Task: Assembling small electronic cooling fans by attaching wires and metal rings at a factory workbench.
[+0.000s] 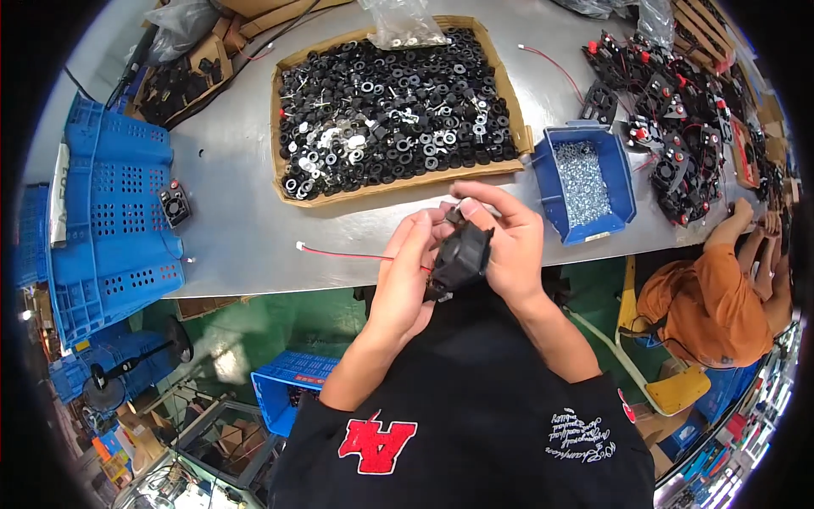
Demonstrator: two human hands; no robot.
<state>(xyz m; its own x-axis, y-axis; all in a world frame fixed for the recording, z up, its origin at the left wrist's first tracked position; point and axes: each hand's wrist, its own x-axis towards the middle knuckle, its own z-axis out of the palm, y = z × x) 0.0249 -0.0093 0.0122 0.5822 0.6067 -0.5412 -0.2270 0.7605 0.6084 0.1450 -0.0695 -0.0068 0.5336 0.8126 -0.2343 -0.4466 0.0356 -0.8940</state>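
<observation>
The right fingers [475, 204] are curled over the top edge of a small black fan [462, 257], pinching something tiny at its upper corner that is too small to make out. The left fingers [424, 233] wrap the fan's left side, thumb against its face, closed firmly on it. So both hands, left hand [407, 280] and right hand [509, 246], share the one fan: the left seems to steady the body while the right works at the corner, which would explain why it is held up close to the chest, off the bench [237, 229].

The fan sits just below the near edge of the tray [284, 68], over the bench's front edge. Its long axis runs tilted, from lower left to upper right, with the flat face turned toward the person and slightly left. A red wire [348, 254] trails from the fan's lower left out across the bench, ending in a small white plug [300, 246] below the tray's left corner.

The tray, a shallow cardboard one, is full of black rings and pale washers. To its right stands a blue bin [547, 187] of bright screws, within reach of the right hand. Farther right of the tray lies a heap of fans [670, 127] with red wires. Left of the tray lies a blue crate [110, 212], with another single fan [175, 204] beside it.
</observation>
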